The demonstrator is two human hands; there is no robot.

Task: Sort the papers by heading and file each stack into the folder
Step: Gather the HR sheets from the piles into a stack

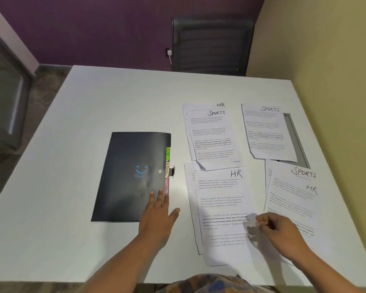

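The left hand lies flat and open, fingers together and extended, palm down on the lower right corner of the dark, matt, rectangular plastic folder; the thumb is spread toward the bare table. It grips nothing. The right hand is loosely curled, fingers drawn in toward the thumb, over the lower right edge of the nearest sheet; whether anything is pinched between the fingertips cannot be told.

The folder lies closed on the smooth white table, left of the papers. Its cover bears a blue smile mark and a small round stud. Coloured index tabs project along its right edge: one green, one tan with lettering, one pink. A small dark clasp sticks out beside the tan tab.

Four groups of white printed sheets lie to the right of the folder, each with a handwritten heading. The near centre group shows "HR" on top, with at least one more sheet offset beneath. The far centre group shows "SPORTS" over a sheet headed "HR"; its lower left corner is curled. The far right sheet reads "SPORTS". The near right group shows "HR" over "SPORTS".

Beyond the table stands one black ribbed chair against a purple wall.
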